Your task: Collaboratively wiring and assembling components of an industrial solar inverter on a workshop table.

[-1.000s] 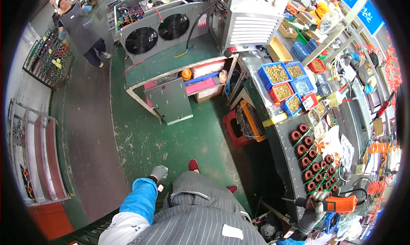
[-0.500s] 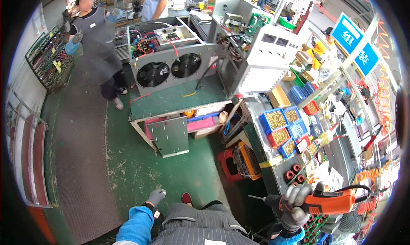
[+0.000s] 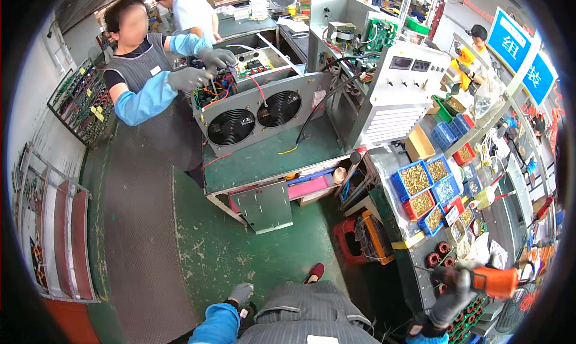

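Observation:
My right hand, in a grey glove and slightly blurred, is closed round an orange and black electric screwdriver at the lower right. The tool is held above the bench edge, beside dark red wound coils; its tip is too smeared to make out. My left hand, also gloved in grey below a blue sleeve, hangs low over the green floor, its fingers loose and apart from any object. Nothing shows in it.
A co-worker in grey gloves reaches into an open chassis with two fans and coloured wires. Blue and red bins of small brass parts line the right bench. Beneath it are a red stool and a leaning grey panel.
The co-worker has come nearer and now has both hands at the chassis wires. My view has shifted, and the screwdriver in my right hand has turned, its tip now blurred.

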`<act>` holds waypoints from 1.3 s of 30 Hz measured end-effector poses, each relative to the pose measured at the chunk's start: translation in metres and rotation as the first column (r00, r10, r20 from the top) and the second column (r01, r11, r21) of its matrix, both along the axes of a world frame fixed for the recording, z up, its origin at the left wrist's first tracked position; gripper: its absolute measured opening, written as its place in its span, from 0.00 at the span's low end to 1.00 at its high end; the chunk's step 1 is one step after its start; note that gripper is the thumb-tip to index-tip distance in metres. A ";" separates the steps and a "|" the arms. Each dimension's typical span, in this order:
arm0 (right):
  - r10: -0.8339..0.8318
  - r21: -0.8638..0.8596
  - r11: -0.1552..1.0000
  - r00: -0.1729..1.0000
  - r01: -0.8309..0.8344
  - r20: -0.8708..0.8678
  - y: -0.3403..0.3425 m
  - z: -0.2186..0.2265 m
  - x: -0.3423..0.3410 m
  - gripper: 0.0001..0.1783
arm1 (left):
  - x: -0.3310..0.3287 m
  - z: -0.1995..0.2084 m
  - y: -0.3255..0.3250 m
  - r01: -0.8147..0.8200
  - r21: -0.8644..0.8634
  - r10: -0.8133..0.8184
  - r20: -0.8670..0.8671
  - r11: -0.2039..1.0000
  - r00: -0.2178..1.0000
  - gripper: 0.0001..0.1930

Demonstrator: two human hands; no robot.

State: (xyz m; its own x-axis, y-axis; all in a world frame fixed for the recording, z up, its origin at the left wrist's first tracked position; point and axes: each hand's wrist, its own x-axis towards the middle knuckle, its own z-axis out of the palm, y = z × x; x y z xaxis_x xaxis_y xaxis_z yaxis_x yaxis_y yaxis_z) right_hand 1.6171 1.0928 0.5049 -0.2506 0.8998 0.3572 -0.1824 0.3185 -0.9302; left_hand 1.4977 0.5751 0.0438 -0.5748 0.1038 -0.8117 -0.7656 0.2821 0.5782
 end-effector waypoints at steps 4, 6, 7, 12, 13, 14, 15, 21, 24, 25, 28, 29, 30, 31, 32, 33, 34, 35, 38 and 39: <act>-0.387 0.203 0.902 0.922 0.382 -0.017 0.025 0.006 0.097 0.16 | -0.034 -0.029 0.013 0.415 -0.165 -0.410 0.066 0.895 0.910 0.16; -0.624 0.296 0.749 0.782 0.593 0.010 0.029 0.008 0.172 0.17 | -0.055 -0.040 0.031 0.611 -0.263 -0.627 0.029 0.747 0.779 0.18; -0.728 0.328 0.656 0.684 0.680 0.038 0.031 0.005 0.211 0.17 | -0.066 -0.042 0.042 0.680 -0.341 -0.729 -0.024 0.649 0.684 0.18; -0.963 0.403 0.255 0.192 0.879 0.190 0.058 -0.042 0.428 0.19 | -0.105 -0.036 0.105 0.757 -0.347 -0.808 -0.446 0.554 0.386 0.16; -0.969 0.405 0.190 0.105 0.894 0.222 0.068 -0.056 0.473 0.20 | -0.111 -0.032 0.119 0.820 -0.430 -0.807 -0.587 0.377 0.063 0.14; -0.968 0.413 0.116 0.010 0.903 0.249 0.072 -0.068 0.522 0.20 | -0.111 -0.026 0.130 0.871 -0.204 -0.803 -0.520 0.448 0.291 0.14; -0.956 0.421 0.033 -0.095 0.906 0.279 0.074 -0.079 0.573 0.21 | -0.112 -0.021 0.143 0.837 -0.029 -0.798 -0.321 0.546 0.510 0.15; -0.999 0.110 -0.008 -0.012 0.994 0.032 0.095 -0.144 0.782 0.21 | -0.045 0.019 0.195 0.601 0.017 -0.600 -0.035 0.799 0.799 0.16; -0.881 0.140 0.130 0.050 0.982 0.471 0.127 -0.194 0.773 0.20 | 0.008 0.017 0.190 0.556 -0.120 -0.552 0.062 0.823 0.831 0.17; -0.807 0.165 0.218 0.083 0.962 0.585 0.141 -0.217 0.756 0.19 | 0.026 0.016 0.188 0.551 -0.076 -0.548 0.060 0.831 0.834 0.18; -0.604 0.168 0.460 0.169 0.872 0.779 0.167 -0.282 0.704 0.18 | 0.071 0.015 0.197 0.738 -0.321 -0.797 -0.104 0.593 0.595 0.21; -0.557 0.161 0.519 0.189 0.839 0.809 0.172 -0.300 0.687 0.17 | 0.083 0.023 0.198 0.756 -0.336 -0.827 -0.206 0.562 0.523 0.21; -0.522 0.162 0.571 0.204 0.805 0.828 0.174 -0.312 0.670 0.17 | 0.091 0.031 0.201 0.722 -0.341 -0.796 -0.189 0.603 0.575 0.21; -0.496 0.154 0.612 0.226 0.775 0.838 0.180 -0.330 0.658 0.17 | 0.100 0.040 0.207 0.709 -0.352 -0.792 -0.250 0.611 0.557 0.20; -0.479 0.165 0.648 0.230 0.744 0.847 0.179 -0.340 0.644 0.16 | 0.105 0.050 0.208 0.719 -0.367 -0.807 -0.258 0.590 0.531 0.20; -0.461 0.173 0.679 0.232 0.714 0.856 0.180 -0.346 0.629 0.16 | 0.109 0.062 0.209 0.677 -0.390 -0.780 -0.261 0.624 0.569 0.20; -0.444 0.173 0.708 0.240 0.685 0.863 0.179 -0.350 0.615 0.16 | 0.110 0.072 0.208 0.655 -0.436 -0.784 -0.269 0.617 0.559 0.19; -0.434 0.176 0.734 0.254 0.656 0.865 0.176 -0.353 0.601 0.15 | 0.111 0.080 0.201 0.616 -0.489 -0.783 -0.312 0.617 0.537 0.18; -0.443 0.209 0.776 0.279 0.594 0.852 0.165 -0.351 0.559 0.14 | 0.118 0.084 0.176 0.567 -0.428 -0.701 -0.292 0.704 0.650 0.18; -0.453 0.228 0.787 0.285 0.573 0.845 0.159 -0.346 0.542 0.14 | 0.115 0.080 0.166 0.544 -0.444 -0.687 -0.279 0.711 0.671 0.17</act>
